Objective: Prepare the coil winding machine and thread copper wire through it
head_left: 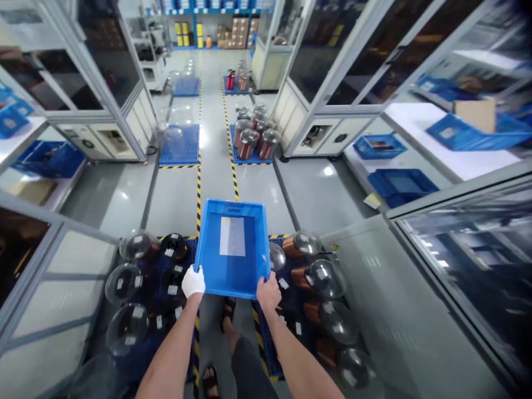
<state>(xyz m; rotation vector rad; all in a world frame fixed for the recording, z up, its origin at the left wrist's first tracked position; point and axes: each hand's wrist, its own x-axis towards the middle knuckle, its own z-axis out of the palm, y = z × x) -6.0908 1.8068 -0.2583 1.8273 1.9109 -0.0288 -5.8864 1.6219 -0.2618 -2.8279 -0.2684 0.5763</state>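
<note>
A blue plastic bin (208, 284) is held out level in front of me, low in the middle of the head view. Inside it lies a white sheet of paper (232, 236) with print too small to read. My left hand (193, 281), in a white glove, grips the bin's near left corner. Bare, my right hand (269, 291) is closed on the near right corner. The fingers under the rim are partly hidden on both sides.
Spools under clear domes (326, 279) stand on blue pallets at both sides of my feet. An aisle with yellow-black floor tape (199, 188) runs ahead between machines (332, 66). More spools (248, 143) stand right of it. Shelves (211, 27) are at the back.
</note>
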